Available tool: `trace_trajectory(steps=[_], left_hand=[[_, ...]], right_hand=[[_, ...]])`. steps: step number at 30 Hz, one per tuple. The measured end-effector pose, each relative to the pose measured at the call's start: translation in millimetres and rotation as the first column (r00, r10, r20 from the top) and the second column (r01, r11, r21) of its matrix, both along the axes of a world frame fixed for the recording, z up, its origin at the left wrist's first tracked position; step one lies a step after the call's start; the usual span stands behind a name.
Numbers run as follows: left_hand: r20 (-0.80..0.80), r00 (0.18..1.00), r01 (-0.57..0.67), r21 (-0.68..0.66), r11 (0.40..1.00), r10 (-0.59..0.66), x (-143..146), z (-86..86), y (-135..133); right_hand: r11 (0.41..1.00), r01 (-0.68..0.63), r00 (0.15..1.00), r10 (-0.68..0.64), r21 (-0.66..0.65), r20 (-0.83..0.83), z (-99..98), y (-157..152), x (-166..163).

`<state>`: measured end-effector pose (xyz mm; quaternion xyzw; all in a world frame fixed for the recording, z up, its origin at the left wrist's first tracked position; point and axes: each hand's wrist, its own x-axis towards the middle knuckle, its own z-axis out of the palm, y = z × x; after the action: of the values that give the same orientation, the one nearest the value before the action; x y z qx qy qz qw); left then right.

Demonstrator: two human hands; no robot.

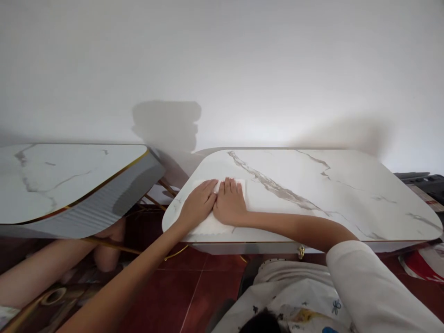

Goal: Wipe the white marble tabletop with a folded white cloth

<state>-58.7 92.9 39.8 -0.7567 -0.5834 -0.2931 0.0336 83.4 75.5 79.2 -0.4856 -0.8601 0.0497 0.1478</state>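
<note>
Side by side on a marble-patterned white table (277, 185), both my hands press on a thin white sheet, like a paper napkin (211, 225). My left hand (199, 204) lies flat over the sheet's left part, fingers stretched toward the wall. My right hand (230, 202) rests just beside it, palm down, its fingers extended and the thumb side close to the left fingers. Neither hand grips the sheet; much of it is hidden beneath them. It sits at the table's left end.
A second marble-patterned table (69, 180) with a gold edge stands to the left, with another person's leg (55, 266) below. A gold knob (301, 252) sticks out at the front. The white wall (243, 69) is behind. Dark objects (421, 180) lie at the right.
</note>
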Motion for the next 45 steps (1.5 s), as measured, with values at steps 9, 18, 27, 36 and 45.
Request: trace_trajectory(steps=[9,18,27,36,45], left_hand=[[0.017,0.996,-0.087,0.010,0.996,0.087,29.9,-8.1,-67.4],[0.039,0.999,0.013,-0.004,1.000,-0.013,86.4,9.2,-51.8],[0.213,0.976,0.040,-0.022,0.999,-0.034,90.5,33.3,64.5],[0.237,0.971,-0.008,-0.078,0.997,0.026,90.4,42.5,175.0],[0.214,0.977,-0.003,-0.068,0.998,0.018,88.1,51.9,240.4]], right_hand=[[0.993,-0.116,0.993,0.116,-0.018,-0.007,1.3,-55.6,34.1],[0.999,-0.039,0.998,0.040,-0.022,0.045,3.9,-43.8,82.8],[0.999,0.014,0.996,-0.018,0.049,0.092,13.5,79.2,81.0],[0.997,0.051,0.991,-0.058,0.063,0.117,28.5,181.0,78.0],[0.989,0.093,0.991,-0.103,0.119,0.089,35.4,246.4,72.7]])
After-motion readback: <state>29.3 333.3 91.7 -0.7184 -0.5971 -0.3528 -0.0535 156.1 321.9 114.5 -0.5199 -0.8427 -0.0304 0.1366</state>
